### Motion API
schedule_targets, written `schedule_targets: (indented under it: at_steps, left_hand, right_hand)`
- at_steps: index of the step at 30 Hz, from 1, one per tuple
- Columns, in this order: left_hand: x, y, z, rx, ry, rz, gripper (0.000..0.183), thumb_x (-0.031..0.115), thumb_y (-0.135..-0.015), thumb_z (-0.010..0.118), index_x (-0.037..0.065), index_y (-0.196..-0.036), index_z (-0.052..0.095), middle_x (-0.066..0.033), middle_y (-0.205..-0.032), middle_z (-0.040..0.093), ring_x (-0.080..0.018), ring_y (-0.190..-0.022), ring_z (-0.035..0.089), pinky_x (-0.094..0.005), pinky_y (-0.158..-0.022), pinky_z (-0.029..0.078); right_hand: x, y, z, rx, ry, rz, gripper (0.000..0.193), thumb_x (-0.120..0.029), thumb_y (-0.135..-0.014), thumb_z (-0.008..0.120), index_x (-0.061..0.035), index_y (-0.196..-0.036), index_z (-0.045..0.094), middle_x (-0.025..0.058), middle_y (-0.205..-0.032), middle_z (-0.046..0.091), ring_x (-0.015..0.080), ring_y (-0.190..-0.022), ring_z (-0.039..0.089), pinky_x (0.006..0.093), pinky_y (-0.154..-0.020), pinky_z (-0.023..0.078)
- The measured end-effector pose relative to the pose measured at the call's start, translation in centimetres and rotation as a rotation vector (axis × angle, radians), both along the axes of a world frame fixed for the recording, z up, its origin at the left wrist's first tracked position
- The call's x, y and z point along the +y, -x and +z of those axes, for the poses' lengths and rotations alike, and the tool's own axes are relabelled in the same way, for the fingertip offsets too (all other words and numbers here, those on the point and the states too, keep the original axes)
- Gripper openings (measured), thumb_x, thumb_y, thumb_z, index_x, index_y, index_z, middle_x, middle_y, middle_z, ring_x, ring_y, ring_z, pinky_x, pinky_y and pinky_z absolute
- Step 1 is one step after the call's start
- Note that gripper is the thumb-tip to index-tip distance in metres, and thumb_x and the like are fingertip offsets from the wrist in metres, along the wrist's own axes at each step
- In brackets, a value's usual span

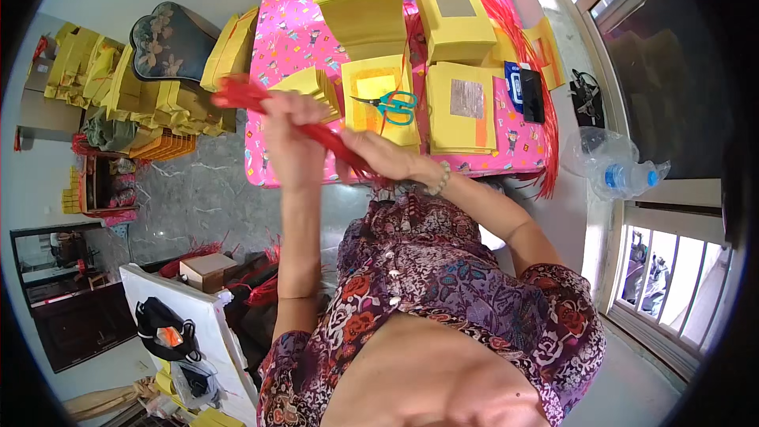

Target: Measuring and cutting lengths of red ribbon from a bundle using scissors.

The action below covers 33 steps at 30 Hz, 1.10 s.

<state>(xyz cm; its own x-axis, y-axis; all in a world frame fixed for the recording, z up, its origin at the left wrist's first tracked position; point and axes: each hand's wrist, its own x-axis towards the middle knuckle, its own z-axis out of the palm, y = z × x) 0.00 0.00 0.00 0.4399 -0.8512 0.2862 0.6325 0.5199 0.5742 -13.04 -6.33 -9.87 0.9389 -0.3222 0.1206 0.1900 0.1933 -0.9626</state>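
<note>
My left hand (295,122) is wrapped round a bundle of red strands (241,93), which looks like plastic twine. One end of the bundle sticks out past that fist to the left. Its other part runs slantwise down to my right hand (379,154), which is closed on it near the table's front edge. Just beyond my hands, teal-handled scissors (398,107) lie on a stack of yellow paper (360,71). Another yellow stack (462,130) with a brownish square on top is right of the scissors. A smaller fanned stack (304,85) lies behind my left hand.
Taller yellow stacks (360,16) stand at the back of the pink-covered table (281,39). Long red strands (547,166) hang over its right edge, near a dark phone (532,95). A chair (170,43) and more yellow bundles (111,71) are on the left. Plastic bottles (621,170) lie by the window.
</note>
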Motion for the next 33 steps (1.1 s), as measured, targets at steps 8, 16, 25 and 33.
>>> schedule_targets:
  at_steps: [8,16,25,33]
  left_hand:
    - [9.7,-14.6,-2.3,0.314,0.14,0.208,0.029,0.011,-0.094,0.04,0.008,-0.065,0.036,0.0016,-0.058,0.03,-0.0086,-0.047,0.025,-0.0241,-0.043,0.022]
    - [24.3,-28.2,-18.4,0.427,-0.239,0.496,0.027,0.02,-0.09,0.044,0.008,-0.066,0.041,-0.0004,-0.054,0.034,-0.014,-0.046,0.033,-0.0282,-0.044,0.029]
    - [7.2,-4.1,-11.1,-1.62,-0.63,0.332,0.057,0.018,-0.085,0.059,-0.003,-0.131,0.034,-0.0246,-0.127,0.044,-0.0371,-0.117,0.043,-0.0426,-0.099,0.031]
    - [6.4,-1.0,-8.0,-2.001,-0.488,0.052,0.033,-0.003,-0.074,0.051,0.004,-0.106,0.05,-0.019,-0.076,0.06,-0.0358,-0.069,0.06,-0.0444,-0.058,0.047]
  right_hand:
    - [-4.9,9.0,0.6,0.4,0.272,0.438,0.032,-0.033,-0.096,0.042,-0.005,-0.082,0.05,-0.0033,-0.066,0.042,0.006,-0.056,0.041,0.0226,-0.051,0.037]
    - [-9.6,13.5,0.9,0.612,0.119,0.563,0.031,-0.033,-0.096,0.039,-0.0069,-0.082,0.049,-0.0057,-0.062,0.037,0.0046,-0.055,0.035,0.0206,-0.048,0.031]
    - [-5.7,4.5,0.4,0.374,0.695,0.458,0.035,-0.034,-0.095,0.04,-0.0045,-0.082,0.054,0.0012,-0.066,0.046,0.0097,-0.056,0.043,0.0262,-0.051,0.038]
    - [-5.8,4.1,1.8,0.341,0.469,0.71,0.035,-0.036,-0.096,0.042,-0.0026,-0.089,0.052,-0.001,-0.065,0.045,0.0079,-0.059,0.042,0.0245,-0.053,0.038]
